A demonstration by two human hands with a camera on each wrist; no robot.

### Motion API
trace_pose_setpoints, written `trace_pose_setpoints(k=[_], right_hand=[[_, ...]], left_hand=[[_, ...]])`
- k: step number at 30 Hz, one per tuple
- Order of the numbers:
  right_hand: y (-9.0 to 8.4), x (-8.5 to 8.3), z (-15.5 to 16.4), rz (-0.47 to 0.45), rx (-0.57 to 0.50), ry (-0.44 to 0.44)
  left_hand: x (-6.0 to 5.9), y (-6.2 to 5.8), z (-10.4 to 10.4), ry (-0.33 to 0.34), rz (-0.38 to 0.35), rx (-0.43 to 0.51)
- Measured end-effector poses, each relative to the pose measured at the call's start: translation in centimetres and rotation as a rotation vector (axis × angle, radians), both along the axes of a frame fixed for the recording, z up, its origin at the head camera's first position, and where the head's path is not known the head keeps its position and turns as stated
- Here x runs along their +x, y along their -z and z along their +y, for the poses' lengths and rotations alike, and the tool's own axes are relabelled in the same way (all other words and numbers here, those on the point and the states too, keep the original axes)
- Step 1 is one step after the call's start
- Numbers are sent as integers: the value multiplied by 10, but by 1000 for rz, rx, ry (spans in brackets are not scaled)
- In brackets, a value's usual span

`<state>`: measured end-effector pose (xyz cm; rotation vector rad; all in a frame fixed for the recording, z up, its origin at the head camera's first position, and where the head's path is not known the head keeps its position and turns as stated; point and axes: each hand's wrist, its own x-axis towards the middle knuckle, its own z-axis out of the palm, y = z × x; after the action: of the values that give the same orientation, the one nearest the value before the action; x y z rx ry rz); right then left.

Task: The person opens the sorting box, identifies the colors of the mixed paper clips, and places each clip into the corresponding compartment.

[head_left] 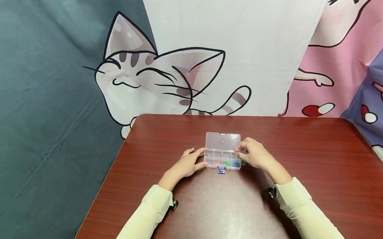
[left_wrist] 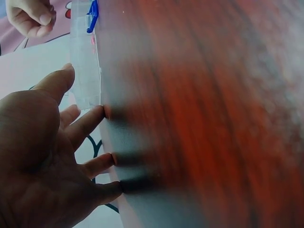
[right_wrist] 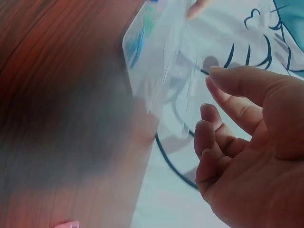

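A clear plastic compartment box stands on the table with its lid raised at the back. Small pink pieces, green pieces and blue pieces lie in its front compartments. At the box's left end is my left hand, fingers spread and fairly straight, thumb and forefinger near its corners. My right hand hovers by the right end. Its thumb and forefinger come close together and the other fingers curl; whether anything small sits between the tips is not visible.
A blue latch hangs at the box's front edge. In the right wrist view a pink object lies partly in sight on the reddish-brown table. Behind the table hangs a printed cloth with a cartoon cat.
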<state>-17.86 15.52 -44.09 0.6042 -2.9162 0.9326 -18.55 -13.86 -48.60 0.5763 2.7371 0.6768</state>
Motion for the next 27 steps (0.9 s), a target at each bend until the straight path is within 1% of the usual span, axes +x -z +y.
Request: trace_pose_setpoints(k=[8, 15, 22, 27], right_hand=[[-2, 6, 26, -27, 8, 53], [-3, 10, 43, -27, 15, 64], [3, 18, 65, -49, 42, 108], [9, 25, 82, -53, 73, 131]], left_hand=[[-1, 1, -2, -14, -16, 15], [-3, 3, -3, -11, -16, 9], [-2, 1, -1, 1, -8, 9], [0, 0, -1, -2, -11, 14]])
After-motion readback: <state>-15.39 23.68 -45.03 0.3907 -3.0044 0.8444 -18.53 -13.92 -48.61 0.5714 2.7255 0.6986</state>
